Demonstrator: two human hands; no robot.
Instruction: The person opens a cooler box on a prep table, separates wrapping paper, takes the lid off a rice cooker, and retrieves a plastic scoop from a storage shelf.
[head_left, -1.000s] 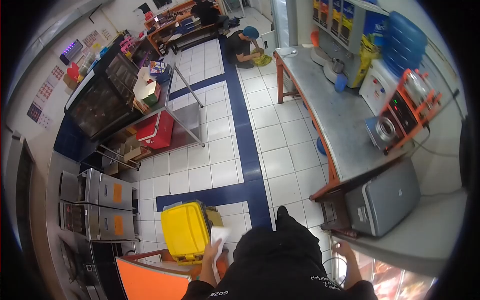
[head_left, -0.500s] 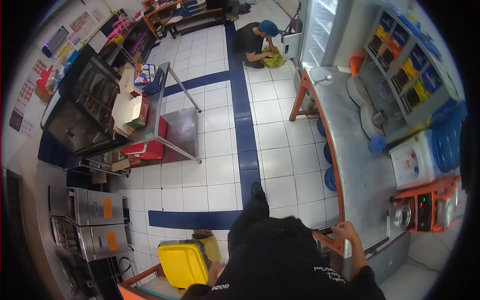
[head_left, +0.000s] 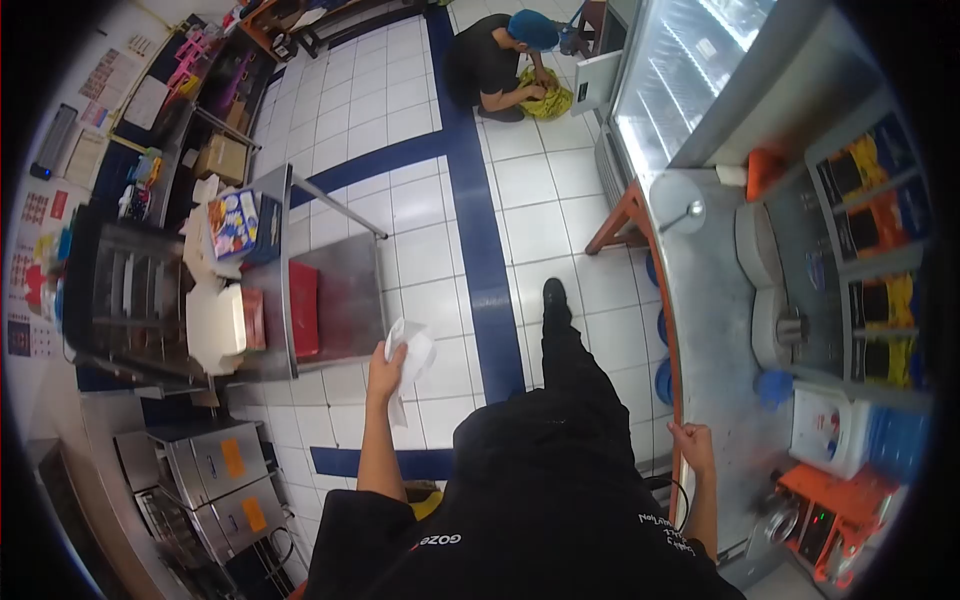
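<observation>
My left hand [head_left: 388, 368] is raised in front of me on the left, its fingers closed on a crumpled white sheet [head_left: 417, 352] that looks like paper or thin cloth. Part of the sheet hangs below the hand. To the right, my right hand [head_left: 693, 446] is curled closed over the orange edge of the long metal-topped counter [head_left: 690, 330]. Whatever is in its fingers, if anything, is too hidden to make out.
Ahead, a person in a blue hair cover [head_left: 500, 60] crouches over a yellow bag [head_left: 545, 97] beside an open glass-fronted fridge [head_left: 690, 75]. A metal table [head_left: 345, 290] with boxes stands left. Right of the counter are a water dispenser [head_left: 828, 425] and an orange machine [head_left: 825, 520].
My left hand has come up from low beside the yellow bin, now with the white sheet. I have stepped forward along the counter, and my right hand stays near its edge.
</observation>
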